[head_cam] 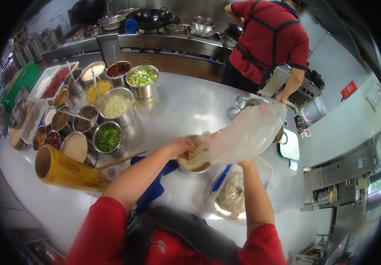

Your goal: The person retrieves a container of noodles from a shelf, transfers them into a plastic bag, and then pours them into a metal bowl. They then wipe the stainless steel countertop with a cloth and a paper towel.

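A translucent plastic bag (246,135) with red printing slants across the middle, its low end over a steel bowl (195,170). Pale powder lies inside that bowl. At the bag's gathered mouth, my left hand (183,148) has its fingers closed on the plastic, just above the bowl. My right hand (244,162) holds the bag from beneath; the bag hides most of its fingers. Below my right wrist, a clear plastic tub (212,202) contains a tied plastic bag (233,195) of something pale. A blue cloth (154,190) lies under my left forearm.
Steel pots of chopped scallions (109,139), diced onion (117,106) and sauces crowd the left, beside a yellow film roll (67,169) and chopsticks (120,160). A co-worker (273,39) stands across the table (183,99), one hand (281,99) at the bag's far end. A scale (289,147) sits right.
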The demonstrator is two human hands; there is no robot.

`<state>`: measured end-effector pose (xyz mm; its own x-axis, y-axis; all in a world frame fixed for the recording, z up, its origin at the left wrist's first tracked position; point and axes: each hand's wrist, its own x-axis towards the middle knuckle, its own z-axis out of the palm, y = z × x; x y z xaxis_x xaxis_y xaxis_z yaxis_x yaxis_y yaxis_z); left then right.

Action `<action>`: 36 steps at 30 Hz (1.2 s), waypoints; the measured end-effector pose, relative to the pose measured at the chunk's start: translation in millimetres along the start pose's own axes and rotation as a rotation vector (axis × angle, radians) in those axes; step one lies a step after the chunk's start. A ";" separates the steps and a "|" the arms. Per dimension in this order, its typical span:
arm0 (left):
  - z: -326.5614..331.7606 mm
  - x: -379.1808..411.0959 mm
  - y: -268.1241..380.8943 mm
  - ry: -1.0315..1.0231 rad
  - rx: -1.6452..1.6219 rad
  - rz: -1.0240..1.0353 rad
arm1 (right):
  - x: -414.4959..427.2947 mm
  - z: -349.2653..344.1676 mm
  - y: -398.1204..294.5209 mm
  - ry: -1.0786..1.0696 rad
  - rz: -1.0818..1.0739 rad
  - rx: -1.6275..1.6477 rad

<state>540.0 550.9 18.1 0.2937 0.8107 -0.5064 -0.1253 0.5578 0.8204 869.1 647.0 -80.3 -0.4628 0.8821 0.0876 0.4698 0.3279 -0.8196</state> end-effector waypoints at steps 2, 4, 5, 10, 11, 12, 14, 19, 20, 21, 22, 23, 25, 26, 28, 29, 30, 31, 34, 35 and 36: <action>1.9 -0.5 -0.4 0.051 0.067 0.021 | -1.3 -3.8 -8.7 -0.017 0.016 0.036; 7.2 -6.0 2.8 0.103 0.121 0.041 | -2.5 -7.0 -21.2 -0.025 0.033 0.098; 9.4 -7.8 4.1 0.128 0.159 0.052 | -3.3 -5.7 -26.8 -0.018 0.037 0.126; 9.7 -6.5 -4.5 0.227 0.044 0.115 | -2.4 -6.1 -65.4 -0.092 -0.099 -0.114; 15.3 -12.0 1.4 0.209 -0.033 0.098 | -4.5 -7.6 -68.8 -0.083 -0.104 -0.154; 24.3 -23.6 12.0 0.190 -0.108 0.081 | -6.4 -7.9 -64.2 -0.060 -0.066 -0.102; 27.2 -29.1 17.4 0.147 -0.111 0.060 | -6.6 -4.2 -62.7 -0.024 0.003 0.007; 13.5 -6.1 -0.2 0.022 0.188 0.038 | -1.6 0.4 -43.9 -0.047 -0.059 0.087; 14.2 -9.1 2.2 0.005 0.066 0.037 | -0.2 1.6 -44.8 -0.067 -0.067 0.061; 15.8 -13.2 5.4 -0.011 -0.056 0.037 | 1.5 2.6 -45.7 -0.086 -0.075 0.035; 16.3 -15.5 7.6 -0.028 -0.177 0.037 | 0.0 0.8 -46.6 -0.095 -0.066 0.012; 14.5 -14.7 8.0 -0.054 -0.267 0.024 | -1.6 -1.7 -53.9 -0.100 -0.056 -0.015; 9.6 -12.6 8.5 -0.109 -0.446 -0.004 | -3.6 3.6 -38.9 -0.092 -0.025 0.121; 9.3 -12.3 8.8 -0.115 -0.496 -0.008 | -3.6 3.6 -38.8 -0.091 -0.018 0.131; 9.6 -11.8 9.9 -0.128 -0.596 -0.018 | -4.6 3.6 -38.5 -0.094 -0.014 0.123; 10.8 -12.1 11.0 -0.116 -0.610 -0.037 | -4.6 2.3 -40.5 -0.098 -0.013 0.113; 12.8 -12.7 12.7 -0.105 -0.623 -0.056 | -4.7 2.8 -42.5 -0.101 -0.013 0.104; 13.8 -12.7 13.6 -0.093 -0.636 -0.076 | -4.5 2.5 -44.4 -0.103 -0.012 0.099; 10.0 -3.2 6.0 -0.087 -0.661 -0.114 | -2.1 3.4 -50.9 -0.110 -0.017 0.091; 11.7 -4.2 6.1 -0.093 -0.582 -0.068 | -1.9 3.8 -51.6 -0.110 -0.016 0.090; 13.5 -5.6 5.9 -0.098 -0.503 -0.022 | -1.5 4.5 -52.4 -0.111 -0.018 0.087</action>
<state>550.4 547.2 29.4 0.3858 0.7910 -0.4748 -0.5514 0.6103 0.5688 841.8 626.9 -40.0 -0.5531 0.8320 0.0430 0.3960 0.3080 -0.8651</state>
